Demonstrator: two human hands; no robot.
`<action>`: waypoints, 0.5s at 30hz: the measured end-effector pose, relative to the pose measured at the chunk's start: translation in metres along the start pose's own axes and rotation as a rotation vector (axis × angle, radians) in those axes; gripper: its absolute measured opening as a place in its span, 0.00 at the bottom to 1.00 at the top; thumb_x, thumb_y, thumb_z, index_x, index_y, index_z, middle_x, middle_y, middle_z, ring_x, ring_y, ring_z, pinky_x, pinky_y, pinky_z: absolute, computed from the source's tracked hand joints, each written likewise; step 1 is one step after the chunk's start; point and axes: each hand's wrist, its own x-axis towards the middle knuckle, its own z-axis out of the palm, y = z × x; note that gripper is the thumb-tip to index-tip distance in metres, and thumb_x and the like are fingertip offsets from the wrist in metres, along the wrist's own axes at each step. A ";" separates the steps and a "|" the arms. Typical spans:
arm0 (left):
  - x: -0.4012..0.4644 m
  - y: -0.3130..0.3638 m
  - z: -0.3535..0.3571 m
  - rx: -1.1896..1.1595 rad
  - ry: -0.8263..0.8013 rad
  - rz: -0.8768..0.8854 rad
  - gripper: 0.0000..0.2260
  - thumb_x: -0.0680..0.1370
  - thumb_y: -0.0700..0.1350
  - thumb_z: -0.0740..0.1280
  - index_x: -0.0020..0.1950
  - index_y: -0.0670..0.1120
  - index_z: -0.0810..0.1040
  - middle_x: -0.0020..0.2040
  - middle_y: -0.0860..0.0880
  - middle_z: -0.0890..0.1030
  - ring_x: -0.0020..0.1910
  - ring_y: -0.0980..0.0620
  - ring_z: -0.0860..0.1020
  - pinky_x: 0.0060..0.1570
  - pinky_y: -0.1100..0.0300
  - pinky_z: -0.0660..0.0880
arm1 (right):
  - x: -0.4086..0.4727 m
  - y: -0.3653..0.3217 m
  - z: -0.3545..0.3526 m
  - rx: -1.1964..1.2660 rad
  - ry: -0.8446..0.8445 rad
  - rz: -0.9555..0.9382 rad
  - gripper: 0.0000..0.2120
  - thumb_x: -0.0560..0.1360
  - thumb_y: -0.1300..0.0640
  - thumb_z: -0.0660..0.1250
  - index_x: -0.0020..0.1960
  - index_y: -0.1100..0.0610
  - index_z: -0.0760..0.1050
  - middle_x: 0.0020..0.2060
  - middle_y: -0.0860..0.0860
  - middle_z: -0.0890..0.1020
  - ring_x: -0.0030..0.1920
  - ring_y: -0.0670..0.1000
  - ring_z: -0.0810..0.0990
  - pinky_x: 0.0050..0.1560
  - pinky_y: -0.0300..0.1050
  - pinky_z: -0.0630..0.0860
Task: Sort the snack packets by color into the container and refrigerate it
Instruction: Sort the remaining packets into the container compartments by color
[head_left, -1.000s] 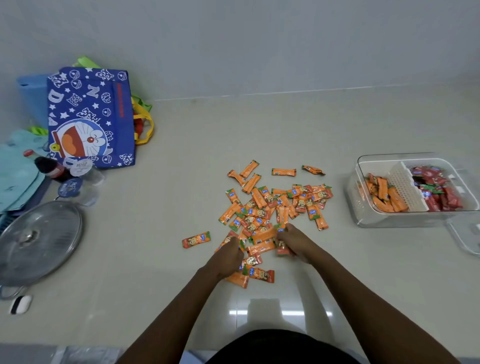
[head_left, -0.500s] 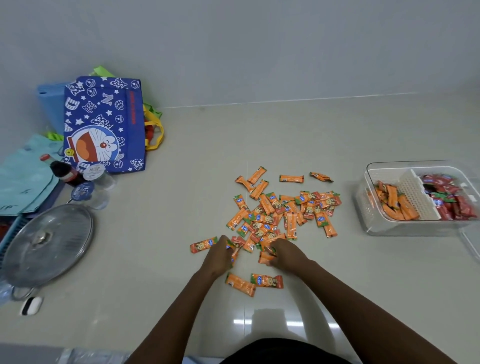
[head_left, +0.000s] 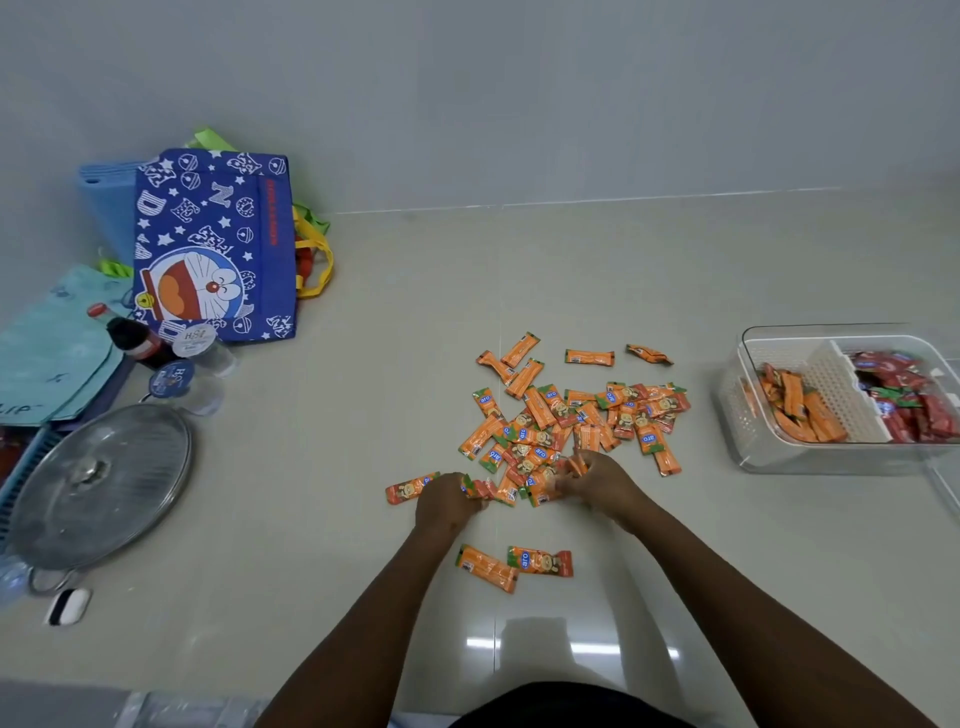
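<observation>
At the near edge of the scattered pile of orange foil snack packets (head_left: 571, 415) on the pale tiled floor (head_left: 311, 519), both hands curl around small bunches of packets: the left hand (head_left: 447, 501) at the pile's seven o'clock, the right hand (head_left: 597, 480) at its six. The clear plastic divided container (head_left: 748, 457) sits well apart toward three o'clock, its long axis running left to right and its orange compartment on the near-left side, so the right hand is closer. Open floor lies between pile and container. Two loose packets (head_left: 514, 564) lie toward six o'clock, between the forearms.
</observation>
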 end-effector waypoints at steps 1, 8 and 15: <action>0.002 -0.001 -0.002 0.024 -0.004 0.014 0.16 0.74 0.54 0.70 0.52 0.42 0.80 0.53 0.43 0.82 0.53 0.44 0.79 0.49 0.55 0.73 | 0.000 -0.005 0.004 -0.141 0.024 -0.048 0.27 0.67 0.49 0.76 0.61 0.58 0.74 0.56 0.55 0.81 0.55 0.54 0.79 0.53 0.46 0.75; 0.007 -0.036 -0.026 0.143 0.130 0.033 0.12 0.78 0.38 0.60 0.62 0.42 0.70 0.62 0.42 0.73 0.61 0.42 0.69 0.56 0.52 0.69 | 0.006 0.001 0.018 -0.673 -0.040 -0.130 0.25 0.71 0.46 0.72 0.64 0.56 0.74 0.61 0.55 0.79 0.60 0.54 0.76 0.56 0.45 0.72; 0.016 -0.056 -0.027 0.215 0.031 0.071 0.10 0.77 0.38 0.62 0.58 0.41 0.71 0.56 0.39 0.76 0.59 0.39 0.71 0.54 0.52 0.69 | -0.022 -0.016 0.023 -0.500 -0.295 -0.233 0.08 0.73 0.50 0.70 0.45 0.48 0.70 0.41 0.43 0.74 0.41 0.44 0.72 0.39 0.36 0.66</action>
